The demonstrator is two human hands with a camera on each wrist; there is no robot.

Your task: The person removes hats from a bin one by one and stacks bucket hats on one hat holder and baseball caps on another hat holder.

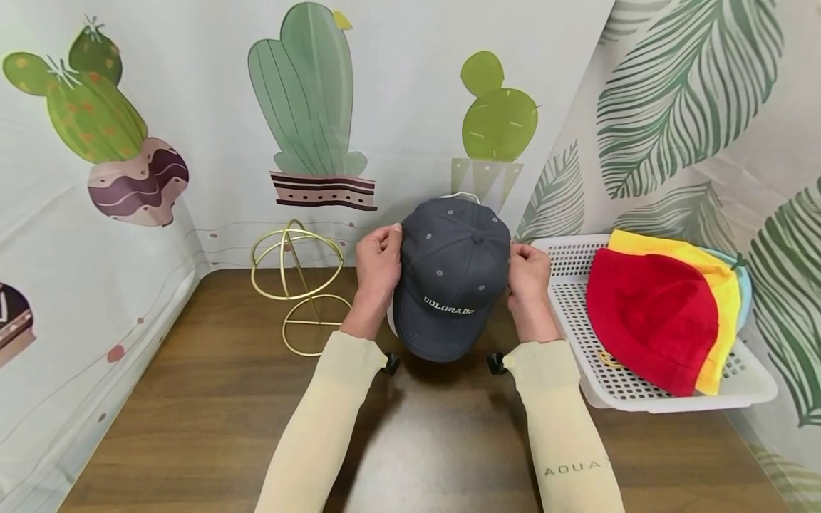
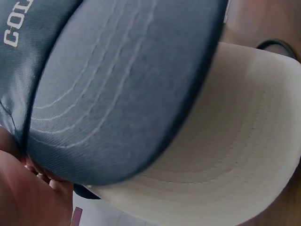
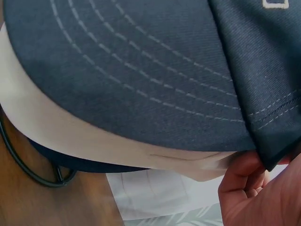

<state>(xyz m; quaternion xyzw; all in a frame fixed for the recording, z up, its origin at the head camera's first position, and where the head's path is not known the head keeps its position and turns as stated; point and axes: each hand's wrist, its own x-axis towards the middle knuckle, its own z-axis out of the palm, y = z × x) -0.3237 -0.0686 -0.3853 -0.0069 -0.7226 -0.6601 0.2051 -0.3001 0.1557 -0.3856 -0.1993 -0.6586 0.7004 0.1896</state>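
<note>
A dark slate-blue baseball cap (image 1: 457, 249) with white COLORADO lettering faces me, its brim pointing toward me. My left hand (image 1: 380, 260) pinches its left edge, and my right hand (image 1: 529, 278) pinches the opposite edge. Beneath it, a cream cap (image 2: 235, 141) shows its brim in the left wrist view. Under the cream brim, a navy brim (image 3: 84, 162) peeks out in the right wrist view. The fingertips are partly hidden by the cap's edge in both wrist views.
A gold wire stand (image 1: 298, 292) stands left of the caps on the wooden table (image 1: 192, 413). On the right, a white perforated basket (image 1: 571, 306) holds a red hat (image 1: 654, 320), a yellow hat (image 1: 725, 320) and a light-blue one (image 1: 744, 292). A printed cloth backdrop (image 1: 410, 92) rises behind.
</note>
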